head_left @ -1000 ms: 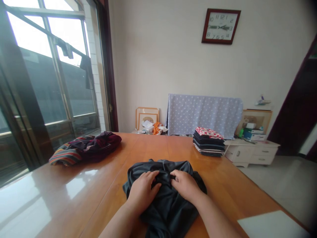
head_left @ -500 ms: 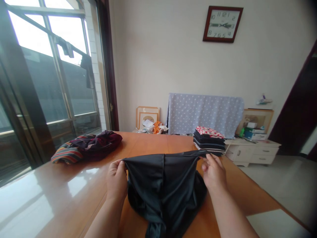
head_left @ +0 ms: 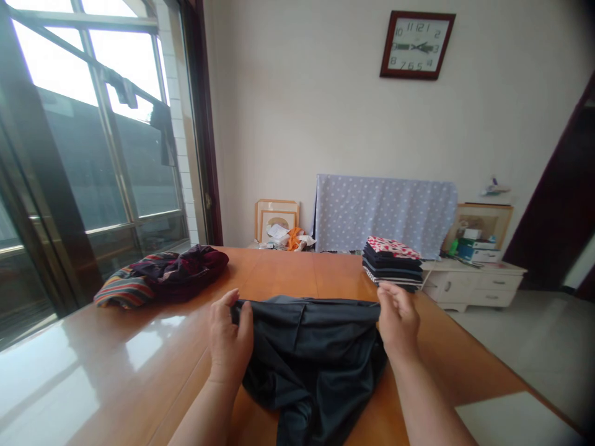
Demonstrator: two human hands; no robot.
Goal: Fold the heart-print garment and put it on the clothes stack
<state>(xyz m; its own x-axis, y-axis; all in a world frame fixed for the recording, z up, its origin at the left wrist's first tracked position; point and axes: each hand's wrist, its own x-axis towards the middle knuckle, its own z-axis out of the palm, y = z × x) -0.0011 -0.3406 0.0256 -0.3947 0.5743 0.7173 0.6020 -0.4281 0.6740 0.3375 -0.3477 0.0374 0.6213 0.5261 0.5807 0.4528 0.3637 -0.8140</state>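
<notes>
A pair of black, shiny-looking trousers point(head_left: 316, 347) is stretched by its waist edge between my hands, above the table. My left hand point(head_left: 230, 337) is closed on the left corner of that edge, thumb on the near side. The right corner is pinched in my right hand point(head_left: 400, 322), whose fingers partly hide the cloth. A short seam runs down from the middle of the edge. Below it the cloth hangs in folds, and the lower part lies bunched on the wooden table point(head_left: 288, 269), running out of view at the bottom.
A crumpled heap of striped and dark purple clothes point(head_left: 162, 275) lies on the table's left. Folded clothes are stacked in a pile point(head_left: 393, 263) at the far right edge. Beyond stand a white cabinet point(head_left: 478, 285) and something under a dotted blue cloth point(head_left: 385, 210).
The waist edge has dropped slightly and hangs straighter, with a grey strip showing behind it. My left hand has shifted right and its grip has changed; my right hand has moved slightly left.
</notes>
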